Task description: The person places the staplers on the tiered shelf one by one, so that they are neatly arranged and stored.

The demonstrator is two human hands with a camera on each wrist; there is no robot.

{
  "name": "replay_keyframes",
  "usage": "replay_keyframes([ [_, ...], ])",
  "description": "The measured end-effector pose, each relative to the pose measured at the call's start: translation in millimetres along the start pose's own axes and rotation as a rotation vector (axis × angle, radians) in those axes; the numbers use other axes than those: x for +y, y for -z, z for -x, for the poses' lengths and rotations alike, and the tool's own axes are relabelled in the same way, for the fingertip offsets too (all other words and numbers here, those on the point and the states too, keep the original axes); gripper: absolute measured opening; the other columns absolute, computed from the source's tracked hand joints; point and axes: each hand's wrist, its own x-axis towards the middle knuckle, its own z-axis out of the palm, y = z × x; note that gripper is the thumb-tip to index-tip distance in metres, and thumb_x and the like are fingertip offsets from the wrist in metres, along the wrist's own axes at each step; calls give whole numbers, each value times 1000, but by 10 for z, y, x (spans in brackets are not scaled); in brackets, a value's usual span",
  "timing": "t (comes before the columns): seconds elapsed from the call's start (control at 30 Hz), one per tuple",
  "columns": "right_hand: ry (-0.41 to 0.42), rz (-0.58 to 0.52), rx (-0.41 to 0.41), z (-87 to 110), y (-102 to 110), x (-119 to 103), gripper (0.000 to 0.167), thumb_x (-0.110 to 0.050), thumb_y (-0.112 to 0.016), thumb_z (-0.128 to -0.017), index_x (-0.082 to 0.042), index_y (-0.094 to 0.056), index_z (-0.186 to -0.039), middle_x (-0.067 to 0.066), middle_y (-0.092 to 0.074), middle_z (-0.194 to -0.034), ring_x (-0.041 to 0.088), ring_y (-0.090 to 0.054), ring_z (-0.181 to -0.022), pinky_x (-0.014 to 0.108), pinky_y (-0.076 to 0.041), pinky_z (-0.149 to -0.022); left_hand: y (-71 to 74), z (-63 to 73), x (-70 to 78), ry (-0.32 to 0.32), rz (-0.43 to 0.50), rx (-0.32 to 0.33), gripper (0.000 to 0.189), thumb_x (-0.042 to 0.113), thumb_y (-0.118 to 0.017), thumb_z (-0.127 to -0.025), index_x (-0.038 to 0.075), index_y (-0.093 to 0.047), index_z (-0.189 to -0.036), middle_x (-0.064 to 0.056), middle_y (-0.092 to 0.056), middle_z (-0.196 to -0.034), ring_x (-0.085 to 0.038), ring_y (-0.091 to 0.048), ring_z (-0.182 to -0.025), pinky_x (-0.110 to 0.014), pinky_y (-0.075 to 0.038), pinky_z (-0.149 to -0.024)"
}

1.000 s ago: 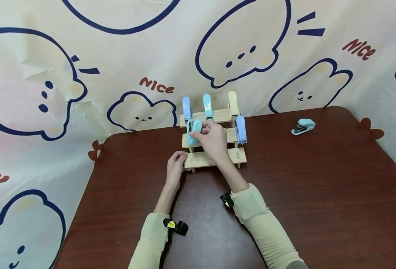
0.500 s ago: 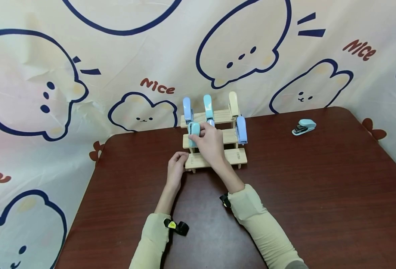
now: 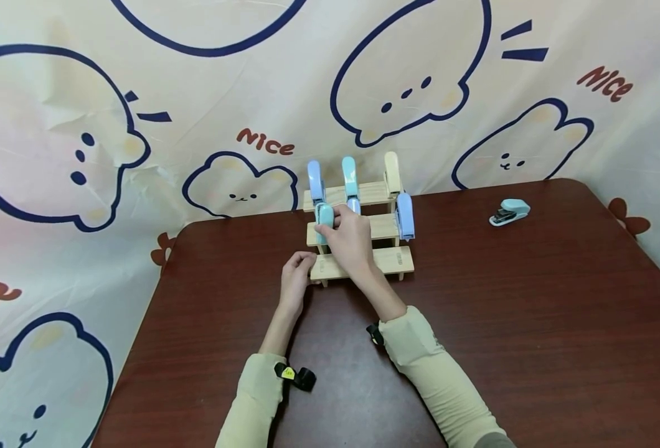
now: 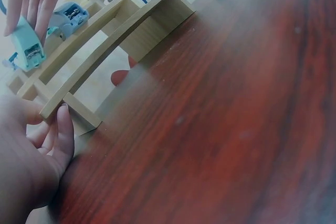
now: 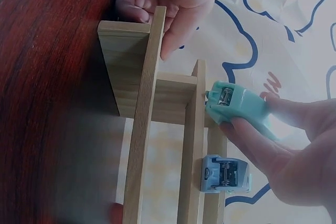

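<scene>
My right hand (image 3: 353, 244) pinches a teal mini stapler (image 3: 324, 218) between thumb and fingers. That stapler stands upright at the left end of the middle step; in the right wrist view its base (image 5: 214, 107) meets the board. My left hand (image 3: 296, 277) grips the left end of the wooden tiered rack's (image 3: 394, 259) lowest step, thumb and fingers around the board. Behind my right hand a blue stapler (image 3: 354, 205) shows partly on the middle step. Another blue stapler (image 3: 405, 216) stands at that step's right end.
Along the top step stand a blue stapler (image 3: 315, 180), a light blue stapler (image 3: 349, 177) and a cream stapler (image 3: 392, 173). Farther right, one teal stapler (image 3: 510, 212) lies on the dark wooden table (image 3: 504, 311). A patterned cloth (image 3: 419, 143) hangs behind the table.
The teal stapler in my right hand has come down slightly onto the middle step and straightened. My left hand has stayed on the rack.
</scene>
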Motion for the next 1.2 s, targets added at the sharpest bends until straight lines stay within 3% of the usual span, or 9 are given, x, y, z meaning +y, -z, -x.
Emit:
replay_keyframes([
  [0.27,-2,53,-15,-4,21,-23,25,-10,-84,-87,4,-71,-103,14,-75,-83,21,-70,-70,30,-57,-61,18,-20,-3,18,0,-15,25,20,-57,-108,-3,-65,-115,-3,-55,-98,-13,-52,-72,-26,-55,-62],
  [0.5,11,123,-40,24,9,-23,24,-11,-83,-89,6,-69,-99,12,-70,-71,12,-52,-53,23,-44,-50,30,-44,29,46,-10,-31,23,13,-53,-108,-7,-64,-114,-5,-55,-97,-15,-54,-72,-30,-56,-64],
  [0.8,32,172,11,26,-75,-12,25,-9,-79,-93,8,-66,-106,10,-59,-73,22,-59,-67,34,-56,-59,16,-8,-5,1,25,-18,24,19,-56,-108,-3,-65,-113,-4,-56,-99,-13,-54,-71,-25,-54,-61],
  [0.93,58,217,31,14,-100,-13,30,-11,-78,-94,11,-66,-110,13,-60,-72,22,-58,-63,35,-56,-56,6,6,1,-9,26,-10,23,18,-57,-107,-3,-65,-111,-5,-56,-98,-12,-54,-71,-25,-55,-60],
  [1.2,141,294,41,7,-128,27,30,-14,-77,-95,12,-66,-105,15,-62,-67,24,-60,-54,36,-56,-52,-9,5,-6,-13,21,2,23,18,-58,-106,-3,-66,-110,-4,-57,-98,-12,-53,-72,-25,-54,-60],
])
